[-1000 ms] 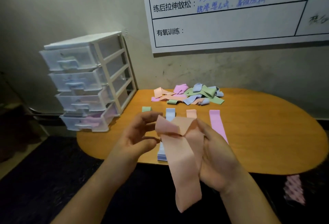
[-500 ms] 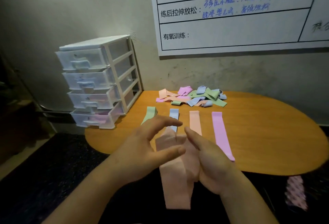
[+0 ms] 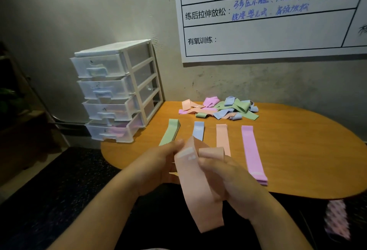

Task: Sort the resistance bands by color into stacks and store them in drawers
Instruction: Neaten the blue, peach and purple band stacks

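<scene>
Closing up since half a second ago: left grip (image 3: pixel 158 162), then spread loose above the peach band (image 3: pixel 196 190), now pinching its upper edge between thumb and fingertips. Right grip (image 3: pixel 228 186) curled round the band's other fold from the right, thumb on top. Both held over the near rim of the surface (image 3: pixel 297 160), band doubled over at the top (pale printed mark showing there), long tail hanging down below the edge.

Just beyond the knuckles, four flat stacks in a row, each apart from the next: green stack (image 3: pixel 170 132) leftmost, then blue stack (image 3: pixel 198 130), peach stack (image 3: pixel 222 136), and pink stack (image 3: pixel 252 150) out on the right, reaching closest to the rim.

Further back, near the wall, unsorted pile (image 3: pixel 218 108) of green, blue, peach and pink bands, all tangled.

Beside the surface's far left end, clear four-drawer unit (image 3: pixel 113 90), something pink in the bottom drawer. Up on the wall, white chart (image 3: pixel 268 31) with printed and handwritten characters.
</scene>
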